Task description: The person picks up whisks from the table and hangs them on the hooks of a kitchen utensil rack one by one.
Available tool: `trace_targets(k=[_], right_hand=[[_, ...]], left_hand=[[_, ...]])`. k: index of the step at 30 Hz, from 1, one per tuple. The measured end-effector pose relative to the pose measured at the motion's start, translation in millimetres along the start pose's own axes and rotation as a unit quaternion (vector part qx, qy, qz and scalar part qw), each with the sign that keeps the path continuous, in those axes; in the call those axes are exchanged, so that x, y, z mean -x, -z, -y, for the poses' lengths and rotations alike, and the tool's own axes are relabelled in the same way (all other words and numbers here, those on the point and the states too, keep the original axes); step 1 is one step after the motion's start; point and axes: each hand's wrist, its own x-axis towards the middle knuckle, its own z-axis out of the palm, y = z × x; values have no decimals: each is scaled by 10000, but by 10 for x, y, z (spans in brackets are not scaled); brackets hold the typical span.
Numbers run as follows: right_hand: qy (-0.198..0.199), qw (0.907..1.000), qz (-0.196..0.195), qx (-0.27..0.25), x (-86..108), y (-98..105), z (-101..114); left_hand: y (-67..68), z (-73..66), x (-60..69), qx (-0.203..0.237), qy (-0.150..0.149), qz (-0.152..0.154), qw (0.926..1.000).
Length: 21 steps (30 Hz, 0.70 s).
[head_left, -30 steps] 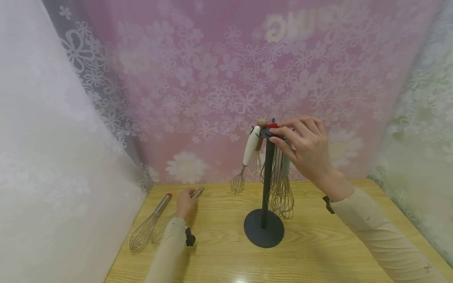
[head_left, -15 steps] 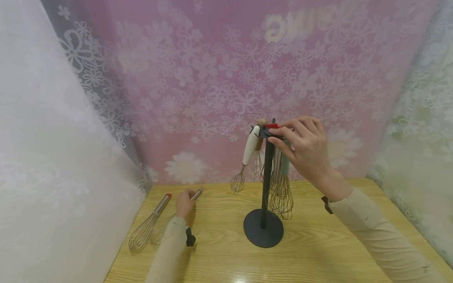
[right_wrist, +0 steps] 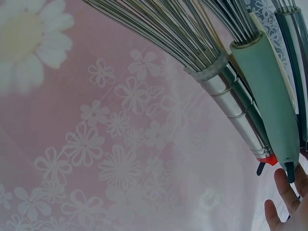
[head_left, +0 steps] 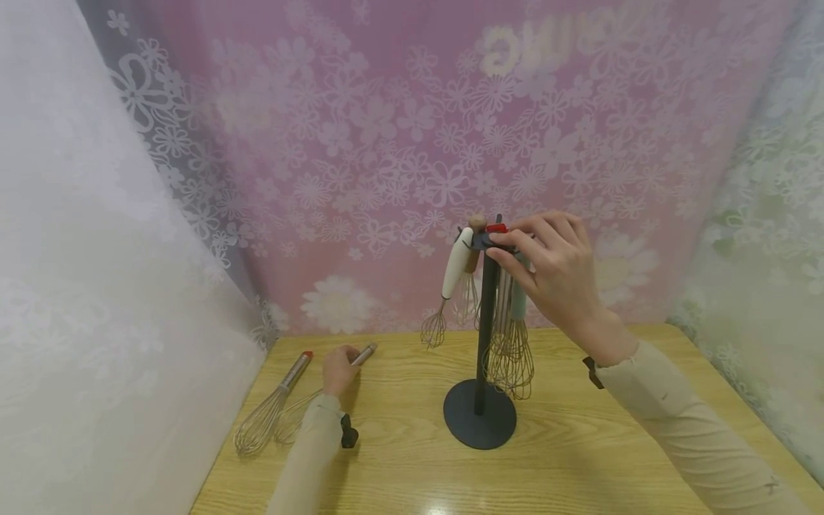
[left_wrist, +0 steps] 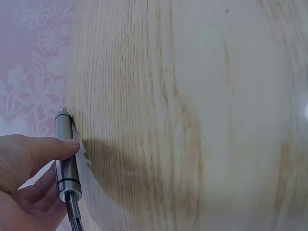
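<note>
My left hand holds a steel whisk by its handle, low over the table's far left; in the left wrist view, the thumb lies across the metal handle. Beside it lies another steel whisk with a red end. My right hand pinches the top of a black stand between thumb and forefinger. From the stand hang a white-handled whisk, a green-handled whisk, a red-ended steel whisk and others. The hand partly hides the stand's hooks.
The stand's round base sits on the wooden table. A pink flowered curtain hangs behind the table's back edge. Pale curtains close in the left and right sides.
My left hand has shifted slightly to the right, with the whisk handle moving along in it. My right hand has stayed at the stand's top.
</note>
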Motion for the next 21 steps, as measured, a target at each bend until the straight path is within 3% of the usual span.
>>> trace_targets(k=[21], right_hand=[[-72,9999,51,-105,7,-24,23]], left_hand=[[-65,-167,76,141,-206,480,9985]])
